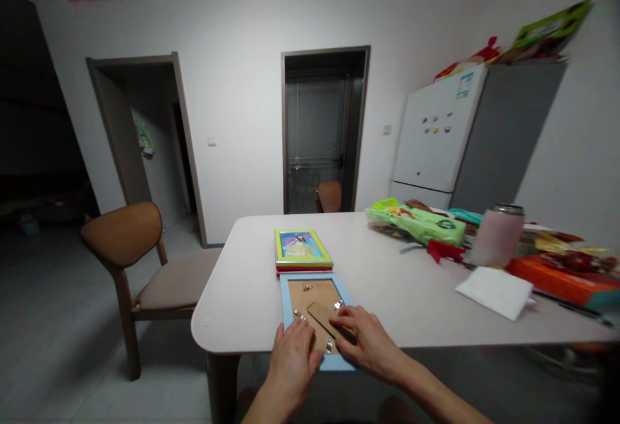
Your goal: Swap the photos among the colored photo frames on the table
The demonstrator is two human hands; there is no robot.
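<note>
A light blue picture frame (285, 301) lies face down at the table's near edge, its lower end sticking out past it. The brown backing board (320, 295) carries a hinged stand (320, 315) and several metal clips, one clip (329, 345) near the bottom. My left hand (294, 354) grips the frame's lower left side, fingers beside the left clip and thumb on the board. My right hand (365, 340) rests over the right side, fingers apart, fingertips by the right clip (338, 306) and the stand. Beyond it sits a green picture frame (317, 261) on a red one.
On the white table (252, 250), a green package (416, 221), a pink bottle (498, 237), a folded white tissue (496, 292) and an orange box (552, 279) stand to the right. A chair (169, 279) is at the left; a fridge (436, 133) stands behind.
</note>
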